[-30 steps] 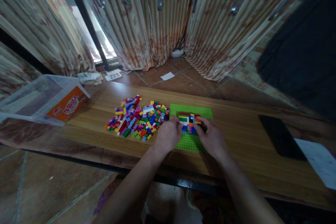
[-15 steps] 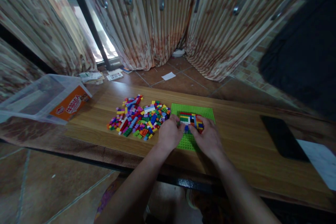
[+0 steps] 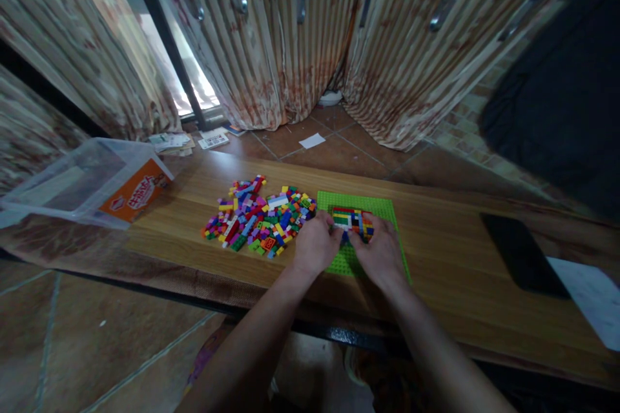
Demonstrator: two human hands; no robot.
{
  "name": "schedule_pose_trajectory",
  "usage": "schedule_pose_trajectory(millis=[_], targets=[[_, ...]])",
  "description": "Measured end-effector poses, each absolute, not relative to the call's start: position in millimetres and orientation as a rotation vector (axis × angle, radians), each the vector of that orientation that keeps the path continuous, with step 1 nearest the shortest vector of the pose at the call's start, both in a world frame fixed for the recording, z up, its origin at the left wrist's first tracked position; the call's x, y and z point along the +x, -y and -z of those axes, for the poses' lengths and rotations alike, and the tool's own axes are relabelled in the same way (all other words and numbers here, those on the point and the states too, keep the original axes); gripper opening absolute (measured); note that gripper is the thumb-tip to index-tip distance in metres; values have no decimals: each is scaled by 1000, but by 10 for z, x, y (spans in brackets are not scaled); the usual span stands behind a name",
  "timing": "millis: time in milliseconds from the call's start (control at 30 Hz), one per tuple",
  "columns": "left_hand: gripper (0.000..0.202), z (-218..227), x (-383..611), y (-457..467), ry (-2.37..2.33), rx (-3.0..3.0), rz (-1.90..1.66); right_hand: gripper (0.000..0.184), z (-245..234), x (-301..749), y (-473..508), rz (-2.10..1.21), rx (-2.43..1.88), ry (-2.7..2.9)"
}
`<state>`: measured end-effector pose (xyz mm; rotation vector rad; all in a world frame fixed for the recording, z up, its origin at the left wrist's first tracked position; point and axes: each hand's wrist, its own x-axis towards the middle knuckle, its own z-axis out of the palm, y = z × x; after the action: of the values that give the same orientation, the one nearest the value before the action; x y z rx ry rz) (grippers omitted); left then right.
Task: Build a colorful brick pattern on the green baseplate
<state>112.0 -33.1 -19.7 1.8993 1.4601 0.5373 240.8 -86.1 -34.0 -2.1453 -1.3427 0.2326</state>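
Two hands: the left hand point(image 3: 317, 246) and the right hand point(image 3: 380, 251) are seen side by side over the near half of the green baseplate point(image 3: 358, 202), almost touching each other.
Left hand: it is laid with the palm down and the fingers bent; the fingertips are placed against the left edge of the brick build point(image 3: 352, 219). It cannot be told whether a single brick is pinched.
Right hand: it is held in the same way, with the fingers curled onto the near right part of the build. What is gripped under the fingers, if anything, is hidden.
Brick build: a low, flat block of many colours is fixed on the middle of the baseplate.
Green baseplate: it is laid flat on the bench point(image 3: 450, 251).
Loose bricks point(image 3: 259, 219): a spread pile is seen just left of the baseplate, touching its left edge.
Plastic box point(image 3: 87, 181): it is tipped on its side, well apart to the left of the baseplate.
Black phone point(image 3: 516, 248): it is laid flat, well to the right of the baseplate, with a white sheet point(image 3: 588, 297) just beyond it.
Curtains point(image 3: 271, 45): they are hung far behind the baseplate.
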Motion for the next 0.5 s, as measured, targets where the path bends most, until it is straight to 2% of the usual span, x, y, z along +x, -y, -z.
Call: schedule_pose_trajectory(millis=[167,500], targets=[[20,170,1091,316,-1391,1883,-529,53,376,2431,884,-195,-2095,1383],[19,43,759,117,-1322,1788,-706,51,350,2651,880,-325,-2055,1246]])
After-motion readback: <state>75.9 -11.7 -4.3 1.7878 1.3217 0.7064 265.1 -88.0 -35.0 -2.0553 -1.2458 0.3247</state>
